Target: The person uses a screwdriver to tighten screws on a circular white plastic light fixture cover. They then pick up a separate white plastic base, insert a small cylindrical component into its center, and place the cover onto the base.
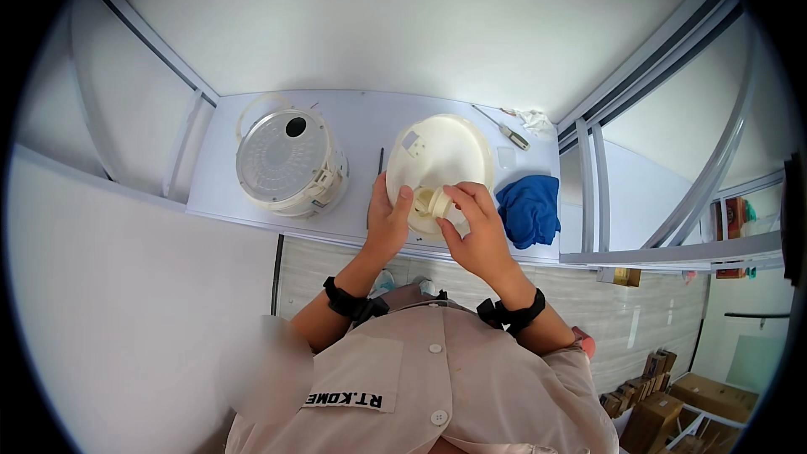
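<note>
You look down on a pale workbench (252,176) that stands against a plain white wall (403,25). To the left of the workbench a white partition panel (118,286) comes down to the lower edge. To the right of the workbench you see grey metal frame rails (647,67) and another white panel behind them. Below the workbench the floor (639,319) is light grey planks. Far right of the workbench, low down, brown cardboard boxes (664,403) stand on the floor. The light is even and soft.
</note>
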Demonstrator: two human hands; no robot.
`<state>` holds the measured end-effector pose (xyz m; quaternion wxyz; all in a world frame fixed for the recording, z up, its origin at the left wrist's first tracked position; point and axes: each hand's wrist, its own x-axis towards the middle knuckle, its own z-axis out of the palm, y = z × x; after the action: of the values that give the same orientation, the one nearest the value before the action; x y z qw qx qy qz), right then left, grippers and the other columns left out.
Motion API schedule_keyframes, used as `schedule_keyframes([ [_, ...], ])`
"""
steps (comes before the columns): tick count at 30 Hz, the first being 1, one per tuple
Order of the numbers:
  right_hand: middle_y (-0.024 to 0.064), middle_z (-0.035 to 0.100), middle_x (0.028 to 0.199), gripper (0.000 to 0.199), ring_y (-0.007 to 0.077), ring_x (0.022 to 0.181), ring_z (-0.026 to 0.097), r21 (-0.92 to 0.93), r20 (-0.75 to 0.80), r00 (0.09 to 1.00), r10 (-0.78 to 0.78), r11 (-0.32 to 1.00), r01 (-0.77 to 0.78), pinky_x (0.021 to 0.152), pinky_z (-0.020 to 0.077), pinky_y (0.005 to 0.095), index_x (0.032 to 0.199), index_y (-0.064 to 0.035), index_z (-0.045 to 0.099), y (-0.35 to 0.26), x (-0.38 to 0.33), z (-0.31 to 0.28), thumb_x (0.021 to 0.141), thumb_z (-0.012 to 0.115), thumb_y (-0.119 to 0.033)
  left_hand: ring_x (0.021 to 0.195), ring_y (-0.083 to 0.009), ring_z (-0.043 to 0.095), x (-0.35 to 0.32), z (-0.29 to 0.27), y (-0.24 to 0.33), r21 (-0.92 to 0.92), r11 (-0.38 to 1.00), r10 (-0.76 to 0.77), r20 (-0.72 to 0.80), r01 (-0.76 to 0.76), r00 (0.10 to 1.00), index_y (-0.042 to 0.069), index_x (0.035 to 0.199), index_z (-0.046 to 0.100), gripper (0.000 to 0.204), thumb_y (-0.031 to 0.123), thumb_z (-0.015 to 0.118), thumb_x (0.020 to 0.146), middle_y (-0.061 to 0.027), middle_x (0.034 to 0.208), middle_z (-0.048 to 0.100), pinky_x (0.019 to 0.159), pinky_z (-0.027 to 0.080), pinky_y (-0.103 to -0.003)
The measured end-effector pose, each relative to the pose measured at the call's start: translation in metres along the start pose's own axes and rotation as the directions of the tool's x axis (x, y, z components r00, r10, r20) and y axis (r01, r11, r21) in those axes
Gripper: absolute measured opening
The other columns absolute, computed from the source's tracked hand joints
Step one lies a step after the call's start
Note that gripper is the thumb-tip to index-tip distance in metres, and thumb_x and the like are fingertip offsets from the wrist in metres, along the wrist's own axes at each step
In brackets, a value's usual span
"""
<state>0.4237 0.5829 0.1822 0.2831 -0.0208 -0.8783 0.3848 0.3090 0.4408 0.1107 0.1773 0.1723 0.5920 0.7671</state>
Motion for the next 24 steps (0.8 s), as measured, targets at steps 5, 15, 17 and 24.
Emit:
schedule_keyframes([
  [5, 0.0179, 0.06, 0.131, 0.049, 0.03, 0.1, 0.073, -0.023, 0.06, 0.996, -0.064, 0.998, 0.066, 0.085, 0.0596, 0.0367, 0.129, -0.0056, 0.069, 0.01, -0.009, 0.0, 0.083, 0.077, 0.008, 0.118, -0.0158, 0.059, 0.0, 0.001, 0.005, -0.028, 1.0, -0.002, 0.012, 0.002, 1.0, -0.002, 0.143, 0.046, 0.059, 0.044, 0.061, 0.109, -0.0121, 0.131, 0.061, 0.101, 0.049, -0.032],
  [15, 0.0158, 0.063, 0.129, 0.043, 0.0288, 0.093, 0.074, 0.094, 0.017, 0.993, -0.119, 0.989, 0.117, 0.08, 0.0612, 0.0371, 0.126, -0.0053, 0.069, 0.013, -0.011, -0.002, 0.085, 0.08, 0.001, 0.118, -0.0163, 0.059, 0.002, 0.0, -0.002, -0.003, 1.0, -0.005, 0.009, 0.005, 1.0, -0.002, 0.144, 0.045, 0.061, 0.045, 0.061, 0.109, -0.0118, 0.131, 0.062, 0.102, 0.049, -0.032],
  [17, 0.0159, 0.064, 0.127, 0.044, 0.0304, 0.097, 0.073, 0.089, 0.017, 0.996, -0.091, 0.992, 0.089, 0.081, 0.0611, 0.0373, 0.126, -0.0045, 0.068, 0.015, -0.011, -0.002, 0.085, 0.082, -0.002, 0.118, -0.0164, 0.059, 0.003, -0.001, -0.004, 0.008, 1.0, -0.008, 0.013, 0.008, 1.0, -0.002, 0.145, 0.045, 0.062, 0.045, 0.061, 0.109, -0.0119, 0.131, 0.061, 0.102, 0.049, -0.033],
  [24, 0.0167, 0.065, 0.123, 0.047, 0.0364, 0.105, 0.07, 0.041, 0.027, 0.997, -0.078, 0.996, 0.077, 0.084, 0.0601, 0.0397, 0.127, -0.0034, 0.065, 0.008, -0.007, -0.003, 0.084, 0.083, -0.004, 0.118, -0.0163, 0.059, 0.002, 0.002, 0.0, -0.001, 1.0, -0.003, 0.013, 0.003, 1.0, -0.002, 0.146, 0.045, 0.062, 0.044, 0.062, 0.108, -0.0122, 0.132, 0.06, 0.101, 0.049, -0.033],
])
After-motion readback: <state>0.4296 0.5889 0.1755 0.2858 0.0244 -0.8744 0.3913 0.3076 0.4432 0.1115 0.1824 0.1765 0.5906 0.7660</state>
